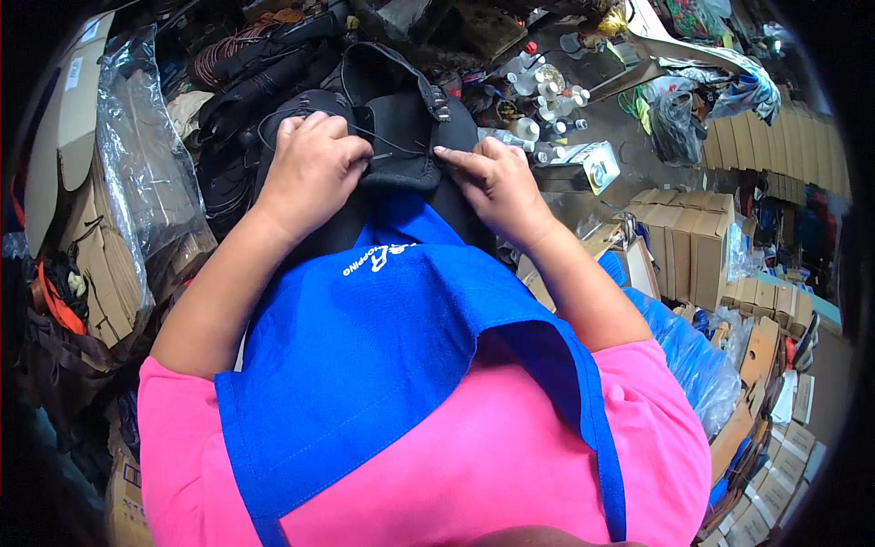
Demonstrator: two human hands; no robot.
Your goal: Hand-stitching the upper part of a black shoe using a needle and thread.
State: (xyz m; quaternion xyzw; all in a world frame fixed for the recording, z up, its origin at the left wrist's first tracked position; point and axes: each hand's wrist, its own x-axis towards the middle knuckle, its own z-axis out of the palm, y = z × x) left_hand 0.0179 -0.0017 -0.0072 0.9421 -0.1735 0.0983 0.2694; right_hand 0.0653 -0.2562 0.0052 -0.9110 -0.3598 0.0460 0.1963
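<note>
On my lap, over a blue apron (355, 337), rests a black boot (401, 123) with its collar facing away and small metal eyelets along its right edge. A thin black shoelace (398, 144) runs across the boot's opening. My left hand (314, 169) is closed at the boot's left side, thumb and forefinger pinched on the lace, with a short tip poking out beside them. My right hand (497, 187) grips the boot's right edge, its forefinger stretched along the eyelet side and the other fingers curled. The palm sides of both hands are hidden.
Several plastic bottles (547, 96) stand at the far right beside a white metal can (588, 167). Cardboard boxes (684, 242) and a blue plastic-wrapped bundle (684, 351) lie to the right. On the left are flattened cardboard (100, 255), clear plastic wrap (150, 146) and dark piled goods (246, 96).
</note>
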